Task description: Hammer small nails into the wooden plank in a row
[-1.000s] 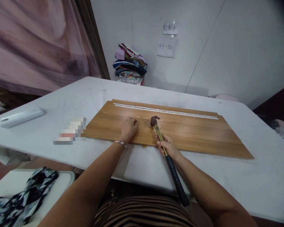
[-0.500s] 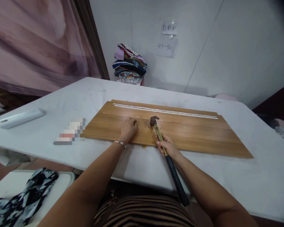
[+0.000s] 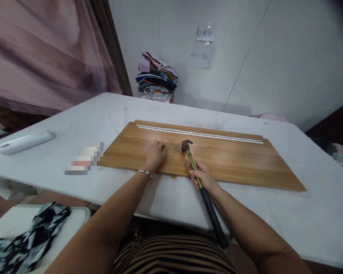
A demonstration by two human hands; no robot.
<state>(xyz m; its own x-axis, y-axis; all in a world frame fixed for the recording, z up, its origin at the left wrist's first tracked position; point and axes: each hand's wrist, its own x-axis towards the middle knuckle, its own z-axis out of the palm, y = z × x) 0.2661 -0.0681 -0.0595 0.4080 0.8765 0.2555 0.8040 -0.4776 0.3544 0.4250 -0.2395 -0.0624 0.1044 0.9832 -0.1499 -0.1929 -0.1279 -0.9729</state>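
Observation:
A claw hammer point(image 3: 208, 209) with a rusty head and a black grip lies in my right hand point(image 3: 204, 177), its fingers wrapped round the yellowish shaft well up toward the head. The head is over the brown wooden board point(image 3: 240, 163), close to a row of small dark dots, perhaps nails or holes. My left hand point(image 3: 156, 156), with a band at the wrist, rests on the board left of that row. Its fingers are curled together, and whatever they may hold is hidden.
Two white measuring strips point(image 3: 200, 134) run along the board's far side. A white handle-like object point(image 3: 25, 142) and a blurred-out item point(image 3: 84, 159) lie left on the white table point(image 3: 282, 224). Folded cloths point(image 3: 157, 78) are stacked by the wall. A patterned cloth point(image 3: 31, 239) drapes a stool.

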